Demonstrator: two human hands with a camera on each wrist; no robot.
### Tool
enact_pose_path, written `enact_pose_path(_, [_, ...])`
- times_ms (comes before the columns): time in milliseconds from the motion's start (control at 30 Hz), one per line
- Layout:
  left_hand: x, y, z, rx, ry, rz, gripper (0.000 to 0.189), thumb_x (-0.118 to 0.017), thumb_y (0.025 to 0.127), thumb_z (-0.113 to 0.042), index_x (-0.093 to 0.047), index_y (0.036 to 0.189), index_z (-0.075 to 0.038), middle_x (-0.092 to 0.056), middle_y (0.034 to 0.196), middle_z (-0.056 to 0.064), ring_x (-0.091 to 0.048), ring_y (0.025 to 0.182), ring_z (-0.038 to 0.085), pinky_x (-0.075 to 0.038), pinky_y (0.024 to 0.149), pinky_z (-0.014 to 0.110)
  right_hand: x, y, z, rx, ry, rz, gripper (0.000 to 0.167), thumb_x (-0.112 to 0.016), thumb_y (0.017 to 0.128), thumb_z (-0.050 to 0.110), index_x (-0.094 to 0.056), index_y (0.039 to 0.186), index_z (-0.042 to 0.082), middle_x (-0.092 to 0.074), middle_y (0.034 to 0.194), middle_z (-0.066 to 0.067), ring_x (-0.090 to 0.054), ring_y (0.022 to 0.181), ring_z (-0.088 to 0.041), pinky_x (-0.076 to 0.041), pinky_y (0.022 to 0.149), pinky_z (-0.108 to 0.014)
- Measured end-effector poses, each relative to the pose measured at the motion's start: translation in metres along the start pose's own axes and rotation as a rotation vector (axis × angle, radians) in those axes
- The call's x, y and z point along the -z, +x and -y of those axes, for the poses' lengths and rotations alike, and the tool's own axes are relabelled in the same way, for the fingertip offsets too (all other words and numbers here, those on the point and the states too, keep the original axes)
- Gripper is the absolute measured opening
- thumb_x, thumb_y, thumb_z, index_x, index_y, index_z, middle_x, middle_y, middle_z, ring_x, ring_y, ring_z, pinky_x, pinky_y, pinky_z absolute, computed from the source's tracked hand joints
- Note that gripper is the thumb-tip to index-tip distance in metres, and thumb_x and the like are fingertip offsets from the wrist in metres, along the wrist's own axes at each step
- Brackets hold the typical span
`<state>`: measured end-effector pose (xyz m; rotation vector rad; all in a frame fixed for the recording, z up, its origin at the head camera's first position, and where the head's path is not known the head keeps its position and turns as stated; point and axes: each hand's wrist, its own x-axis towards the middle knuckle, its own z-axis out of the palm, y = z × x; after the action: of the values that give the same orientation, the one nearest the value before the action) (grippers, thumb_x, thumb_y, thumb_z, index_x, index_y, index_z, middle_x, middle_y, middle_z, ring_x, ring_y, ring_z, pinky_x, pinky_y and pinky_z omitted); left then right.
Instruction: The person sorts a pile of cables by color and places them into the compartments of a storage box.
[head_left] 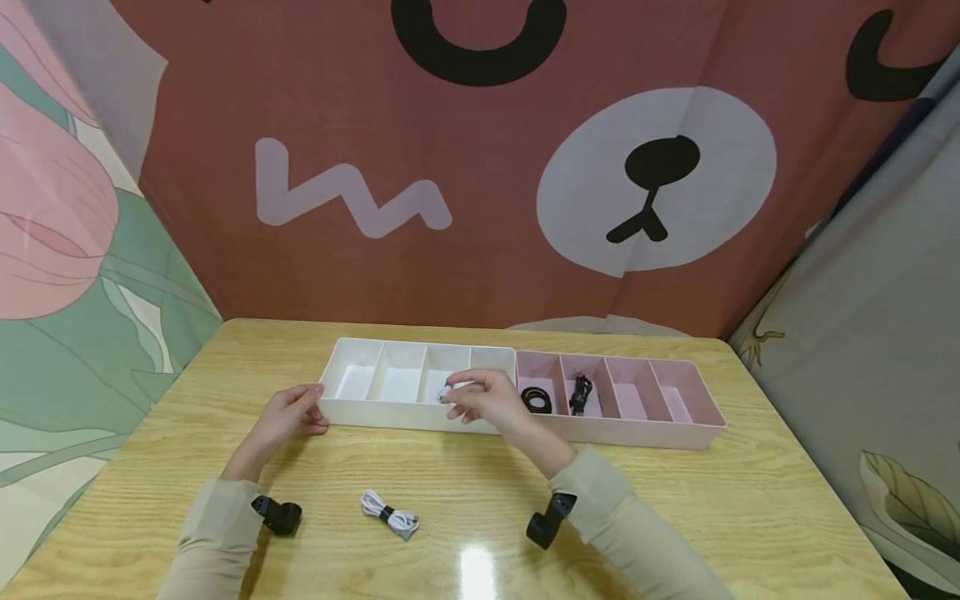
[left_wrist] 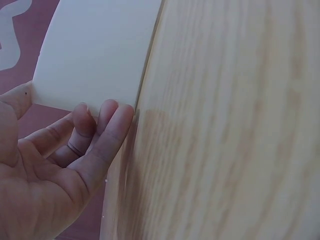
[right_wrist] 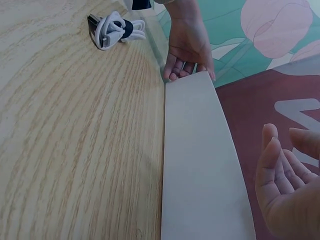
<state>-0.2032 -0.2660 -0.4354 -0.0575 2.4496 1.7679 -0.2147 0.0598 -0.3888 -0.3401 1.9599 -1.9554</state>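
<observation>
A long white compartment box (head_left: 405, 415) stands on the table. My left hand (head_left: 288, 412) holds its left end, the thumb by the top rim and the fingertips curled at the lower front corner. Over the box's right half hovers my right hand (head_left: 487, 398); the right wrist view shows its fingers (right_wrist: 272, 155) loosely bent, thumb apart, with nothing between them. A small whitish item (head_left: 444, 391) shows just behind those fingers in the third compartment, mostly hidden. Nearer me lies a bundled white cable (head_left: 390, 514) with a black strap.
Against the white box's right end stands a pink compartment box (head_left: 637, 430). Its first compartment holds a coiled black cable (head_left: 536, 400), its second a bundled black cable (head_left: 581, 394). A printed cloth (head_left: 480, 283) hangs behind the wooden table (head_left: 720, 517).
</observation>
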Motion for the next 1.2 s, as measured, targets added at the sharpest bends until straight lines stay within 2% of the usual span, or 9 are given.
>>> enact_pose_path(267, [-0.001, -0.001, -0.001, -0.004, -0.005, 0.002, 0.057, -0.036, 0.099, -0.031, -0.032, 0.129, 0.018, -0.053, 0.077, 0.01, -0.06, 0.073, 0.016, -0.055, 0.071, 0.032, -0.004, -0.005, -0.004, -0.038, -0.005, 0.069, 0.03, -0.06, 0.085, 0.001, -0.057, 0.114, -0.009, -0.069, 0.085, -0.012, -0.064, 0.064, -0.012, -0.05, 0.054, -0.022])
enact_pose_path(533, [-0.001, 0.0, 0.0, 0.006, 0.011, -0.003, 0.057, -0.036, 0.099, -0.032, -0.033, 0.128, 0.017, -0.053, 0.077, 0.01, -0.061, 0.074, 0.017, -0.055, 0.071, 0.032, -0.008, -0.011, -0.007, -0.018, -0.075, 0.127, 0.029, -0.063, 0.084, 0.005, -0.059, 0.111, -0.005, -0.068, 0.087, -0.014, -0.065, 0.076, -0.027, -0.055, 0.067, -0.039])
enact_pose_path(800, [0.0, 0.001, 0.001, 0.011, 0.007, -0.008, 0.057, -0.036, 0.099, -0.032, -0.032, 0.129, 0.017, -0.052, 0.076, 0.01, -0.061, 0.074, 0.018, -0.055, 0.071, 0.033, -0.011, -0.014, -0.011, 0.007, -0.118, 0.21, 0.03, -0.063, 0.084, 0.004, -0.059, 0.113, -0.003, -0.068, 0.086, -0.012, -0.065, 0.071, -0.017, -0.054, 0.064, -0.035])
enact_pose_path(1000, [0.0, 0.0, 0.001, 0.002, 0.001, -0.001, 0.057, -0.037, 0.099, -0.032, -0.033, 0.129, 0.017, -0.052, 0.078, 0.011, -0.061, 0.075, 0.018, -0.055, 0.072, 0.033, -0.016, -0.016, -0.015, 0.02, -0.131, 0.266, 0.033, -0.063, 0.083, 0.003, -0.058, 0.115, -0.003, -0.068, 0.087, -0.014, -0.065, 0.07, -0.018, -0.053, 0.066, -0.046])
enact_pose_path(1200, [0.001, 0.002, 0.004, -0.001, -0.033, 0.011, 0.057, -0.038, 0.099, -0.031, -0.033, 0.129, 0.018, -0.052, 0.076, 0.01, -0.061, 0.073, 0.017, -0.055, 0.071, 0.032, -0.02, -0.017, -0.016, 0.012, -0.153, 0.285, 0.035, -0.064, 0.083, 0.004, -0.057, 0.116, -0.003, -0.067, 0.088, -0.016, -0.064, 0.079, -0.034, -0.053, 0.065, -0.046])
